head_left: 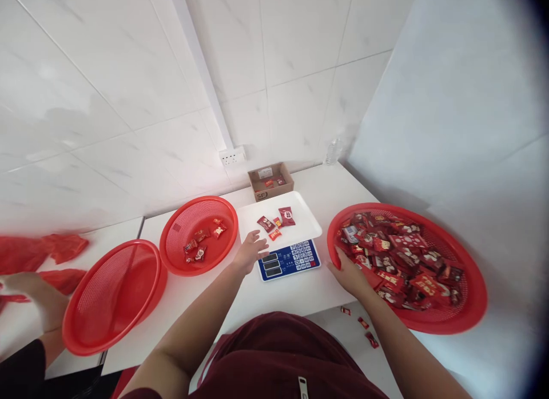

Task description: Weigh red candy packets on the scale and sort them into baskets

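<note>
A white weighing scale with a blue keypad stands in the middle of the table, with a few red wrapped sweets on its tray. My left hand hovers at the tray's front left corner, fingers spread, holding nothing. My right hand rests on the near rim of a big red basket full of red wrapped sweets, fingers curled over the rim. A smaller red basket left of the scale holds several sweets.
An empty red basket sits at the front left. Another person's hand and red plastic bags are at the far left. A small cardboard box stands behind the scale. Loose sweets lie below the table edge.
</note>
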A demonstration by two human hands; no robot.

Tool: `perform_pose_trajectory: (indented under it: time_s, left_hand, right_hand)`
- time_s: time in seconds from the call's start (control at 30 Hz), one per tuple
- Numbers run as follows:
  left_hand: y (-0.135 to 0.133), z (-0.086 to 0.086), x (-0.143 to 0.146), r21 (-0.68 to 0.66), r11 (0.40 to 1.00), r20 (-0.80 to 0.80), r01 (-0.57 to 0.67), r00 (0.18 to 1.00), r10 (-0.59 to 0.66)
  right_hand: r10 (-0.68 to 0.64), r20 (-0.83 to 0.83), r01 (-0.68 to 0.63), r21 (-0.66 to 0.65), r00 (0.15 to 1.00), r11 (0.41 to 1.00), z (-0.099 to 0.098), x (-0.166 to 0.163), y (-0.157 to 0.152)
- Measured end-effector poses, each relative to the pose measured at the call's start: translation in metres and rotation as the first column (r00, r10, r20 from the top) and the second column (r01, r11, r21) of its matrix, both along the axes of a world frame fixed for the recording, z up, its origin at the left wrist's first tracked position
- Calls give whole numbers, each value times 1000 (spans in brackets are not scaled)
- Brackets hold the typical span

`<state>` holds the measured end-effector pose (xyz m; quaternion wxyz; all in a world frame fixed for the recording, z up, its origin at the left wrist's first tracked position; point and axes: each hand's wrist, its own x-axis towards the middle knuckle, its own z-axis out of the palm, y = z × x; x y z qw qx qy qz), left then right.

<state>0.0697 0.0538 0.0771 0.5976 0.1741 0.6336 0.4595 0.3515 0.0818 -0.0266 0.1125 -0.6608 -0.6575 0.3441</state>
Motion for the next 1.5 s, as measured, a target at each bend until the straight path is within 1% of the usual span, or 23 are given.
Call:
perform_pose_trajectory:
  time_s: [0.1, 0.17, 0.27, 0.33, 0.4, 0.47, 0.53, 0.6, 0.7, 0.77, 0.8, 0.87, 0.93, 1.0, 1.03, 1.07, 1.13, 1.2, 1.27, 1.37, 1.43, 1.5]
  left_hand:
    - [-26, -9, -9, -31, 999, -18, -9, 1000, 9]
    - [-48, -12, -15, -67, 998, -6, 9, 1000, -10]
    - [-73, -14, -19, -141, 990, -4, 10, 1000, -10]
    - [-82, -14, -19, -180, 984, 2, 2, 1000, -2]
    - [-87, -13, -16, -198, 980, 18, 5, 1000, -2]
    - [-88, -12, -13, -195, 981, 32, 16, 999, -10]
    - [-87, -12, -10, -186, 982, 35, 30, 999, -24]
    - [-87, -12, -8, -177, 983, 33, 49, 998, -44]
    - [-88, -14, -8, -172, 983, 32, 71, 997, -66]
    - [-89, -15, -9, -175, 982, 32, 77, 997, -72]
    - [-89, -15, -10, -178, 981, 30, 78, 997, -73]
    - [-90, -14, -11, -188, 979, 24, 74, 997, -71]
    - [-90, -14, -11, -194, 978, 20, 72, 997, -69]
    - [-90, -14, -10, -194, 978, 18, 77, 997, -75]
    - [-90, -14, -9, -192, 978, 18, 83, 997, -81]
    - [-90, -14, -9, -189, 978, 18, 92, 996, -90]
    - [-91, -14, -7, -183, 977, 21, 111, 994, -109]
    - [-91, -16, -7, -175, 977, 24, 125, 992, -122]
    - [-91, -17, -7, -174, 976, 25, 131, 991, -129]
    - [-91, -20, -9, -192, 973, 27, 129, 992, -126]
    - [-91, -21, -10, -205, 970, 34, 128, 992, -124]
    - [-92, -21, -10, -204, 970, 41, 133, 991, -128]
  right_hand:
    - [-89, -110, 91, 20, 990, 996, -4, 8, 4]
    - [-115, -123, 124, 69, 986, 990, -9, 17, 9]
    - [-67, 6, 66, 131, 998, 989, -18, 30, 18]
    - [-32, 122, 15, 141, 992, 990, -21, 33, 24]
    - [-17, 232, -9, 109, 972, 994, -23, 32, 31]
    - [3, 323, -19, 45, 946, 999, -23, 27, 37]
    - [37, 365, -37, -5, 930, 999, -22, 22, 40]
    - [79, 359, -77, -18, 930, 997, -21, 19, 40]
    - [128, 304, -136, 3, 944, 991, -17, 22, 34]
    - [137, 258, -150, 30, 956, 988, -14, 28, 31]
    - [126, 236, -142, 52, 964, 989, -12, 32, 31]
    - [62, 202, -87, 117, 978, 989, -7, 43, 34]
    - [-51, 172, 12, 220, 984, 975, -2, 56, 44]
    - [-175, 142, 121, 325, 974, 938, 3, 68, 57]
    - [-210, 141, 150, 347, 968, 926, 4, 72, 63]
    - [-217, 155, 155, 339, 964, 928, 5, 74, 68]
    - [-152, 231, 92, 250, 961, 964, 4, 73, 72]
    - [-31, 312, -17, 148, 950, 989, 2, 66, 67]
    - [90, 348, -134, 104, 933, 985, -1, 56, 54]
    - [241, 316, -282, 91, 918, 955, -1, 47, 31]
    - [285, 247, -316, 98, 926, 944, 2, 49, 21]
    - [232, 173, -258, 143, 957, 956, 8, 59, 19]
